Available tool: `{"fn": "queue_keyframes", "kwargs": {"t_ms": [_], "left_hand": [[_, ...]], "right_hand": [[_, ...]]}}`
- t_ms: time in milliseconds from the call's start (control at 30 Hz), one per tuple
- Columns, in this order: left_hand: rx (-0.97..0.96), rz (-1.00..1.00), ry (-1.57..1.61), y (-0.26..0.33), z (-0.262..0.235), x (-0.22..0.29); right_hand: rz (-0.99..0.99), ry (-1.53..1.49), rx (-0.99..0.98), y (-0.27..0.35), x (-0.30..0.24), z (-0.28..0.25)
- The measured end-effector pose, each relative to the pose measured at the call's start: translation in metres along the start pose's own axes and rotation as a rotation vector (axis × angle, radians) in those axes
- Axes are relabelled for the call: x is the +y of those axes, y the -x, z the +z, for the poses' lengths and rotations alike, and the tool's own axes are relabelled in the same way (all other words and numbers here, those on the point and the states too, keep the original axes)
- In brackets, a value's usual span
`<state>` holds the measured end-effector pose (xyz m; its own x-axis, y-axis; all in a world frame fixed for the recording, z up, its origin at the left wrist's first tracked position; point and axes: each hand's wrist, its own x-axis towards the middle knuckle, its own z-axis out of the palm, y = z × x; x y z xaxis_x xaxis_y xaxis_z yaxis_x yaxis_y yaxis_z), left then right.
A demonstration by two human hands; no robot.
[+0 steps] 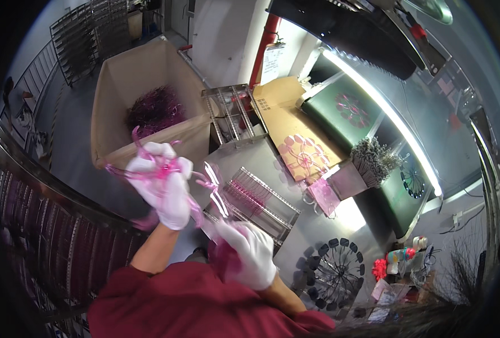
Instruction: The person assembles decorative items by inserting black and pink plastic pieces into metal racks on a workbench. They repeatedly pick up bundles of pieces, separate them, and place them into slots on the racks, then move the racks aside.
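Note:
My left hand (162,183), in a white glove, is raised over the edge of a large cardboard bin (123,73) and clutches a tangle of translucent pink plastic strips (160,168). Lower, close to my chest, my gloved right hand (250,253) is closed around more pink plastic pieces (223,260). Between the two hands a few shiny pink pieces (213,191) hang blurred. A pile of pink-purple scrap (155,110) lies inside the bin. Just beyond my right hand sits a metal rack holding pink parts (255,200).
A second wire rack (230,115) stands behind the first. On the right are a flat cardboard sheet (283,107), a round pink fixture (303,155), a green lit table (345,110), a bundle of grey pins (374,158) and a black spoked fixture (331,270). Racks line the left (47,236).

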<state>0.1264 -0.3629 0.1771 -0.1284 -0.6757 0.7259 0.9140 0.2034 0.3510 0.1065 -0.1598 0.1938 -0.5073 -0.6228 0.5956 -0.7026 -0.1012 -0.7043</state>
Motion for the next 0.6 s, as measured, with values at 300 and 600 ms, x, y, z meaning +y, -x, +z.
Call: {"fn": "queue_keyframes", "kwargs": {"t_ms": [300, 600], "left_hand": [[-0.09, -0.231, 0.26, 0.018, 0.021, 0.048], [-0.325, -0.513, -2.067, -0.117, -0.08, -0.009]], "right_hand": [[0.749, -1.857, -0.183, 0.023, 0.035, 0.022], [0.208, 0.162, -0.212, 0.021, 0.037, 0.014]]}}
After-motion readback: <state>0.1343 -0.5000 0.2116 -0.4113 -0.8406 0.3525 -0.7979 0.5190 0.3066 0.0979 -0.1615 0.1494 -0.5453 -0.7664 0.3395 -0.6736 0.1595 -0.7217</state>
